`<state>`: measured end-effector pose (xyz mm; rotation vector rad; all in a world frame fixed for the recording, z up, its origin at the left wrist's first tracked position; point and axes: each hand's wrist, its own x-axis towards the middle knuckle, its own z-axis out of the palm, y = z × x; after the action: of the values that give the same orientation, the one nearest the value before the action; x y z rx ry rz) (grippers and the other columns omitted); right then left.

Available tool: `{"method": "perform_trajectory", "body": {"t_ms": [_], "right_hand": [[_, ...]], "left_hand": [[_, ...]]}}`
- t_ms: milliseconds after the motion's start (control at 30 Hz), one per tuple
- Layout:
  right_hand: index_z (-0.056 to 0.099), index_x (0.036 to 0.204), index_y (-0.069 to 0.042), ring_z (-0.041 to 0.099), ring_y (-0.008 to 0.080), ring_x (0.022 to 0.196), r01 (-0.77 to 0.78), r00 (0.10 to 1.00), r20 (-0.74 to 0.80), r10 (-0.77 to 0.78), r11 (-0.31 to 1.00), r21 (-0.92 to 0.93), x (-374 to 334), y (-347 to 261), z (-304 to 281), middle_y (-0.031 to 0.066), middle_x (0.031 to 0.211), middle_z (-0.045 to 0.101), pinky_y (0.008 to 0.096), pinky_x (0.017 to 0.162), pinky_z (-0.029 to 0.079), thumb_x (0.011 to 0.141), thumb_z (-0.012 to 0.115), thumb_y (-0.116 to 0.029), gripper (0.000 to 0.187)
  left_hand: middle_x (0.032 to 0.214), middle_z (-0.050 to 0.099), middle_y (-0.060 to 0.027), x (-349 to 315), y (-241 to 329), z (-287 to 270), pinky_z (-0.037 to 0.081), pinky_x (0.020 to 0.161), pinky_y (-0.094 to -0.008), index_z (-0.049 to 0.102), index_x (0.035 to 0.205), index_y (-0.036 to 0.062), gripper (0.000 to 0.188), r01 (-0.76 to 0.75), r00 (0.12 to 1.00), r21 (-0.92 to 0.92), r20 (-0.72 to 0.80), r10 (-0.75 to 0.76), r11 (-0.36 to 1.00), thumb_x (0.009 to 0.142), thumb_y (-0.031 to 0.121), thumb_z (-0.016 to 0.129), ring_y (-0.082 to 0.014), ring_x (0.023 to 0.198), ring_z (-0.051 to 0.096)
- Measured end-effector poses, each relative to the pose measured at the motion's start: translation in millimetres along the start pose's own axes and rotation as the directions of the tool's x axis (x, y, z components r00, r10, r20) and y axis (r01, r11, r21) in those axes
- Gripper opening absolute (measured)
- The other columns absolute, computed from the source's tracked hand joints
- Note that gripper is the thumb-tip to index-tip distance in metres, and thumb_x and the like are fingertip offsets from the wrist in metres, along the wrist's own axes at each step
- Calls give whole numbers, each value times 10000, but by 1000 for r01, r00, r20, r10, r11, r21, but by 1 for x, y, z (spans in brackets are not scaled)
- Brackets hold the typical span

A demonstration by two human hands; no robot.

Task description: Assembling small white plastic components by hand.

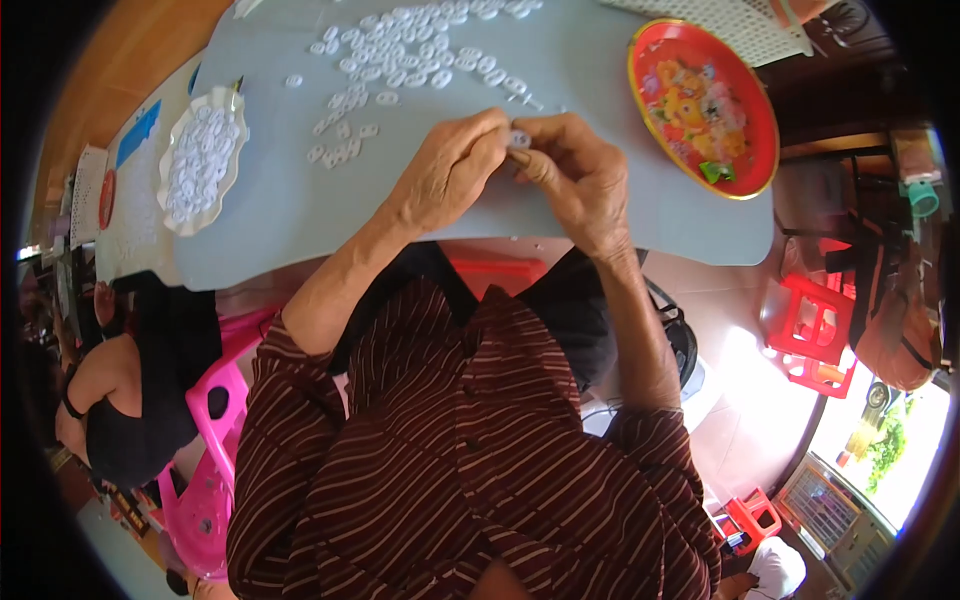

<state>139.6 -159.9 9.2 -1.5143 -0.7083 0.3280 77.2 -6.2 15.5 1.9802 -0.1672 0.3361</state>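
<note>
Above the near part of the blue-grey table, my left hand [452, 168] and my right hand [583, 175] meet. Pinched between their fingertips is a small white plastic piece [519, 139] with grey spots; part of it is hidden by the fingers. Both hands are closed. Many similar loose white pieces [420, 48] are spread beyond my hands, and a smaller group [340, 150] lies just left of my left hand. A scalloped white dish [172, 222] heaped with such pieces stands at the left.
A red oval tray [762, 150] with a gold rim and flower print sits at the right, a small green item [716, 172] on it. Behind it is a white perforated basket [735, 22]. Another person [140, 400] sits at left by a pink chair [215, 430]. Red stools [812, 320] stand right.
</note>
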Motion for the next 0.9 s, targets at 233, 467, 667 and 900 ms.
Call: {"method": "perform_trajectory", "body": {"t_ms": [233,467,667,900], "right_hand": [[579,990,21,561,85,681,-28,999,-15,32,976,216,4,2,-8,40,785,612,228,640,479,864,586,-2,128],[622,939,-33,537,85,734,287,846,-273,-458,822,-492,140,-35,-123,-3,775,581,239,640,445,872,580,-76,90],[659,999,-65,618,173,776,18,919,-96,-382,285,-958,202,-4,-194,99,813,655,287,710,479,879,574,-225,218],[634,878,-28,562,141,578,368,913,184,-363,542,-755,132,-16,-51,96,666,594,289,559,442,853,587,-103,92]], "left_hand": [[594,402,-100,-9,8,6,357,514,-332,460,785,-5,213,160,986,-50,-42,-163,986,923,157,451,-185,531,369],[645,507,-115,-16,-3,15,410,561,-314,546,816,-6,170,-48,994,-58,-102,42,997,893,134,488,-174,571,473],[661,530,-158,-18,-10,15,415,580,-360,521,794,-20,144,17,991,-124,-127,-32,992,868,97,483,-251,580,502],[599,496,-136,-21,-19,15,396,538,-358,508,761,0,161,-110,974,-82,-206,91,991,859,128,497,-237,531,478]]}}
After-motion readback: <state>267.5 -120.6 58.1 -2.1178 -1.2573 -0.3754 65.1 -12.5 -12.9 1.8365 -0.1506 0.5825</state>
